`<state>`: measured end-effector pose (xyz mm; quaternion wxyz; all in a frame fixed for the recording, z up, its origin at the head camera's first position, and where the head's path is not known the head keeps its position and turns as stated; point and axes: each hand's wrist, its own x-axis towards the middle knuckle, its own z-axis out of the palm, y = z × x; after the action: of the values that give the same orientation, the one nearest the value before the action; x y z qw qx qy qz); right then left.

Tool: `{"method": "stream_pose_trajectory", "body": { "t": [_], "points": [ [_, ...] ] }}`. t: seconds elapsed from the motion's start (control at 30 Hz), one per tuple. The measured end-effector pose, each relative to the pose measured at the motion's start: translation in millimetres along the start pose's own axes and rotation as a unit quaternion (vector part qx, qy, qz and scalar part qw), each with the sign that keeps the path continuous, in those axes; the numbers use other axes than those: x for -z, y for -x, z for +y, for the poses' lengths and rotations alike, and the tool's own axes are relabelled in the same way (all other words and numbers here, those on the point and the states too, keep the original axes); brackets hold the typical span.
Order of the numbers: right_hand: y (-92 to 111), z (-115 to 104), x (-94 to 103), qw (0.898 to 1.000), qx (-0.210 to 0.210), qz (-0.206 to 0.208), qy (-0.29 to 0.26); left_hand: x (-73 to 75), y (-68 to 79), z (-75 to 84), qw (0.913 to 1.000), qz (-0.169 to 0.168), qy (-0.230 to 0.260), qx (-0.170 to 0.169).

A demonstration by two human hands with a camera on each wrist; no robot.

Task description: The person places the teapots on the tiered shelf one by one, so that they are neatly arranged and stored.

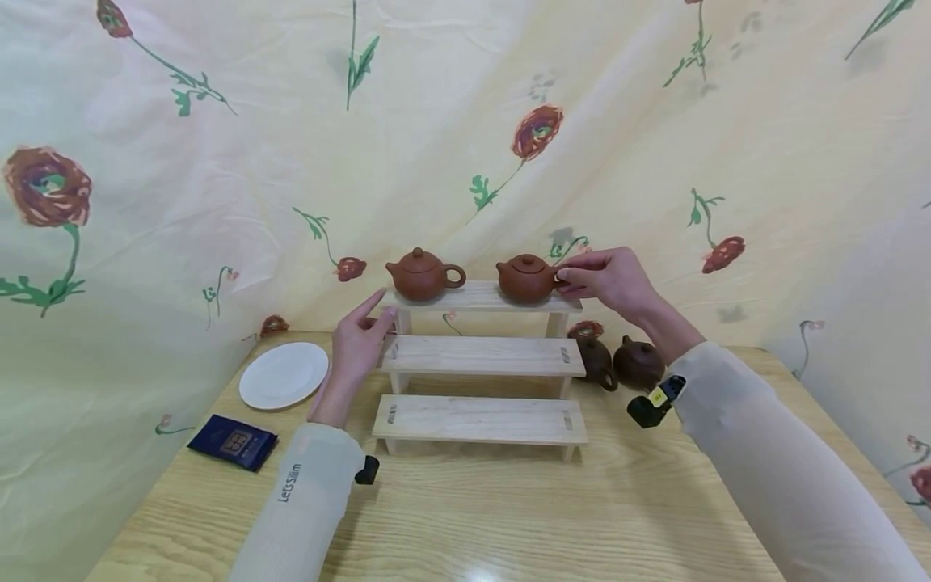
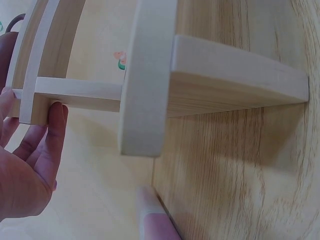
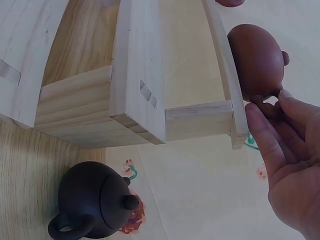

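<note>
The right red-brown teapot is seen on the right end of the wooden stand's top shelf. Its handle is pinched by the fingers of the right hand. The shelf's left end is gripped by the left hand. The pot looks hard, smooth and easy to break, and is likely best held by the handle, kept level.

From my end I see a cream fabric backdrop, softly creased and printed with red flowers on green stems. It runs behind the pale wood-grain table and along both sides. Near the head view's bottom edge, I catch a small bright reflection on the wood.
</note>
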<state>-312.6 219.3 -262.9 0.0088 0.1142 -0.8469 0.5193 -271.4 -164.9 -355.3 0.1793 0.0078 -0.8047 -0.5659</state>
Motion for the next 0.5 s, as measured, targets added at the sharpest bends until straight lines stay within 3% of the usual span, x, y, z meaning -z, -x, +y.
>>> {"method": "stream_pose_trajectory", "body": {
  "t": [0.5],
  "points": [
    [1.5,-4.4,7.5,1.000,-0.005,-0.015,0.026,0.4,0.4,1.5,1.0000,-0.002,0.001,0.008]
  ]
}}
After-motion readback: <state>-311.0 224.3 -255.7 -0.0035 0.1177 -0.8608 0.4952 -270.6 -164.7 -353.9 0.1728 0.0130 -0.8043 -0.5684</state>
